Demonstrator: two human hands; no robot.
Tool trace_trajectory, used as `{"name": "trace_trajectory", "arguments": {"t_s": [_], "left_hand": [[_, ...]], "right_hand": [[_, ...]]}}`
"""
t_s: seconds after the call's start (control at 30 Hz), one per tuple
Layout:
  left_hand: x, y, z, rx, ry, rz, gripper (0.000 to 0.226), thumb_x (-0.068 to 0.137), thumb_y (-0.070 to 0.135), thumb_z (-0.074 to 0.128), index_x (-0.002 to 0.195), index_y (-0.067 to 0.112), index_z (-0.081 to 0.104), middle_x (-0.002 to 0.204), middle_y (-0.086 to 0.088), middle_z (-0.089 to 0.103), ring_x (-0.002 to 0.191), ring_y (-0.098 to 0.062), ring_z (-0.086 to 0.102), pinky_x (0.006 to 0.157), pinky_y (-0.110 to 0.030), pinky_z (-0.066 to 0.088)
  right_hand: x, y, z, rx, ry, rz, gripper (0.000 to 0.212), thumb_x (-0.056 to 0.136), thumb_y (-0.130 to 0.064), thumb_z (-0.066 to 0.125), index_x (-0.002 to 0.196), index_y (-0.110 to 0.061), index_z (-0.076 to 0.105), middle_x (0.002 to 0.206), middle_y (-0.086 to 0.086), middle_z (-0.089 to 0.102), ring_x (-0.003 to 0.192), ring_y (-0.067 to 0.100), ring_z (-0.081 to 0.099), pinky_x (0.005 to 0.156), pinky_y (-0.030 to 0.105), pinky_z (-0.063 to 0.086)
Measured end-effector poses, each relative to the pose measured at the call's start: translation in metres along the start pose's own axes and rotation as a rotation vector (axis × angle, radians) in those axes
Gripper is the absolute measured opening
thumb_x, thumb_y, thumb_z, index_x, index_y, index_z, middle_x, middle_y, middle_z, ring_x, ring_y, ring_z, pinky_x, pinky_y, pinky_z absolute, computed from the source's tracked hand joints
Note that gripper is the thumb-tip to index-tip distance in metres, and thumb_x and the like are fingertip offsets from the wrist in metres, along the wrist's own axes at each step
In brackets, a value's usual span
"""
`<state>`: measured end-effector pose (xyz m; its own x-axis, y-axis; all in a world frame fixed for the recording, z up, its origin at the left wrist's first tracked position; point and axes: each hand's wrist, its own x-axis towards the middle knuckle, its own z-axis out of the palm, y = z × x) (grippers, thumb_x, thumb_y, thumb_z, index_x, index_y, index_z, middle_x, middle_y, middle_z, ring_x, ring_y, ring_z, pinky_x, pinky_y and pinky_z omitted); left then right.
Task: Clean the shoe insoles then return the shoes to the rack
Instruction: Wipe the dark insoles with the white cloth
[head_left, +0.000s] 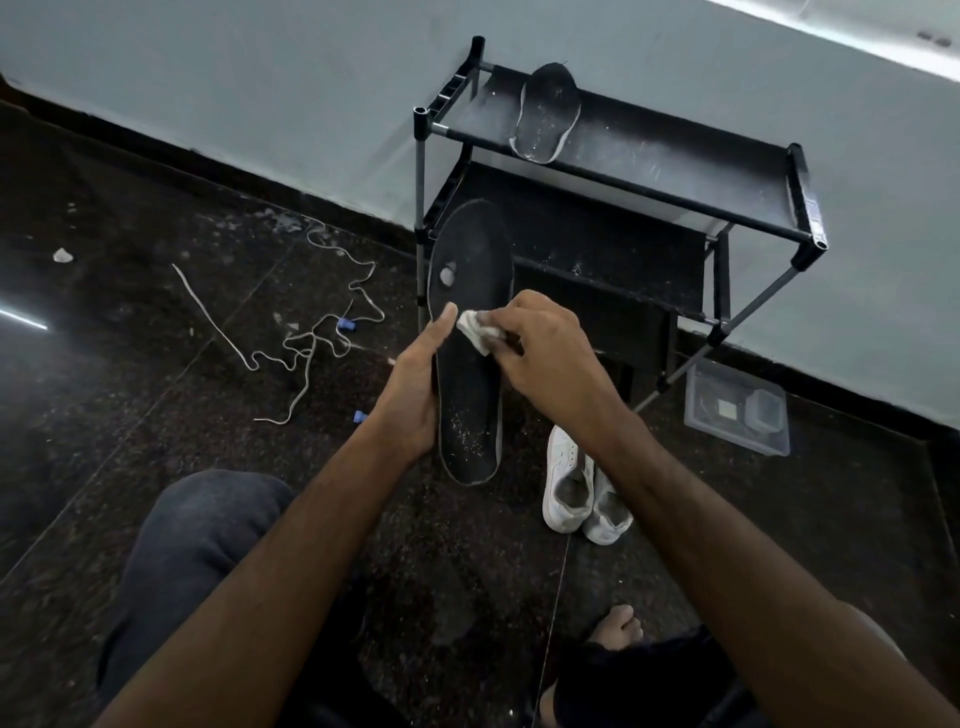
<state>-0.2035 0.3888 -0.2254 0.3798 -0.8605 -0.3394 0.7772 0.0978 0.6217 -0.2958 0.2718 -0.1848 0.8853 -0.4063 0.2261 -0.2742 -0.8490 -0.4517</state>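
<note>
Knee (197, 530) foreground; left hand (415, 384) grips insole (470, 364), right hand (540, 353) pinches cloth (475, 332) on it — wiping underway, shoes (582, 488) unracked.

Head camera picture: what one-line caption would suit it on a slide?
Left hand holds a black insole while the right hand wipes it with a white cloth.

Left hand (415, 384) holds insole (470, 332); right hand (545, 353) apparently pinches cloth (475, 328).
</note>
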Motion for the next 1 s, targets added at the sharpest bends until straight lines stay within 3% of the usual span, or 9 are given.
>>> {"name": "trace_trajectory", "arguments": {"t_s": [0.13, 0.3, 0.37, 0.5, 0.57, 0.63, 0.7, 0.8, 1.0], "left_hand": [[0.002, -0.001, -0.002, 0.007, -0.001, -0.028, 0.075, 0.1, 0.066, 0.034, 0.144, 0.007, 0.053, 0.135, -0.019, 0.063, 0.123, -0.029, 0.063, 0.103, -0.041, 0.052], [0.006, 0.0, -0.004, 0.018, 0.089, -0.03, 0.084, 0.1, 0.07, 0.023, 0.116, 0.007, 0.075, 0.127, -0.017, 0.069, 0.113, -0.027, 0.068, 0.099, -0.038, 0.056], [0.007, 0.0, -0.001, 0.021, 0.101, -0.012, 0.083, 0.101, 0.068, 0.02, 0.107, 0.011, 0.08, 0.121, -0.014, 0.072, 0.108, -0.025, 0.071, 0.094, -0.037, 0.058], [0.008, -0.001, 0.0, 0.008, 0.105, 0.016, 0.075, 0.1, 0.069, 0.024, 0.134, 0.013, 0.061, 0.13, -0.016, 0.068, 0.117, -0.03, 0.068, 0.101, -0.047, 0.052], [0.008, -0.002, -0.001, -0.005, 0.116, -0.004, 0.078, 0.099, 0.071, 0.026, 0.13, 0.01, 0.063, 0.127, -0.017, 0.069, 0.114, -0.029, 0.069, 0.098, -0.043, 0.053], [0.008, -0.001, -0.003, 0.0, 0.114, -0.026, 0.084, 0.097, 0.073, 0.024, 0.127, 0.007, 0.065, 0.125, -0.018, 0.07, 0.112, -0.027, 0.071, 0.092, -0.039, 0.057], [0.008, 0.0, -0.005, 0.025, 0.114, -0.037, 0.092, 0.096, 0.076, 0.018, 0.128, 0.003, 0.065, 0.129, -0.017, 0.069, 0.115, -0.027, 0.069, 0.093, -0.038, 0.057], [0.008, 0.0, -0.005, 0.015, 0.123, -0.039, 0.095, 0.095, 0.077, 0.016, 0.119, 0.004, 0.073, 0.123, -0.016, 0.072, 0.107, -0.025, 0.072, 0.095, -0.042, 0.054], [0.007, 0.0, 0.0, 0.033, 0.162, 0.022, 0.078, 0.1, 0.069, 0.023, 0.132, 0.011, 0.065, 0.122, -0.014, 0.072, 0.112, -0.026, 0.071, 0.094, -0.039, 0.056]], "right_hand": [[-0.001, -0.006, 0.002, 0.043, 0.001, -0.042, 0.023, 0.095, -0.017, 0.066, 0.117, -0.014, 0.072, 0.099, -0.002, 0.06, 0.087, 0.008, 0.057, 0.078, 0.028, 0.052], [-0.005, -0.016, -0.031, -0.324, -0.529, -0.342, 0.016, 0.081, -0.026, 0.06, 0.067, -0.022, 0.068, 0.075, -0.008, 0.056, 0.063, 0.005, 0.046, 0.076, 0.029, 0.041], [-0.002, -0.01, -0.043, -0.248, -0.475, -0.26, 0.014, 0.08, -0.023, 0.06, 0.069, -0.021, 0.068, 0.075, -0.008, 0.058, 0.063, 0.003, 0.05, 0.071, 0.029, 0.043], [0.003, -0.004, -0.033, 0.041, -0.104, -0.041, 0.017, 0.088, -0.019, 0.065, 0.1, -0.022, 0.076, 0.093, -0.006, 0.061, 0.082, 0.007, 0.057, 0.073, 0.025, 0.049], [-0.001, -0.012, -0.016, -0.001, -0.074, -0.018, 0.023, 0.093, -0.021, 0.064, 0.114, -0.02, 0.073, 0.099, -0.005, 0.061, 0.088, 0.008, 0.056, 0.081, 0.026, 0.049], [-0.011, -0.021, -0.006, -0.15, -0.177, -0.13, 0.024, 0.096, -0.025, 0.059, 0.115, -0.02, 0.072, 0.098, -0.003, 0.058, 0.089, 0.012, 0.055, 0.082, 0.03, 0.049], [-0.016, -0.025, -0.016, -0.325, -0.426, -0.267, 0.019, 0.092, -0.029, 0.058, 0.095, -0.019, 0.074, 0.089, -0.004, 0.056, 0.079, 0.015, 0.056, 0.074, 0.036, 0.053], [-0.014, -0.021, -0.04, -0.393, -0.663, -0.183, 0.014, 0.082, -0.029, 0.06, 0.076, -0.02, 0.07, 0.08, -0.005, 0.061, 0.072, 0.013, 0.059, 0.068, 0.038, 0.055], [-0.005, -0.009, -0.033, -0.013, -0.124, -0.049, 0.023, 0.091, -0.027, 0.062, 0.111, -0.025, 0.074, 0.095, -0.007, 0.059, 0.079, 0.007, 0.055, 0.069, 0.025, 0.046]]}}
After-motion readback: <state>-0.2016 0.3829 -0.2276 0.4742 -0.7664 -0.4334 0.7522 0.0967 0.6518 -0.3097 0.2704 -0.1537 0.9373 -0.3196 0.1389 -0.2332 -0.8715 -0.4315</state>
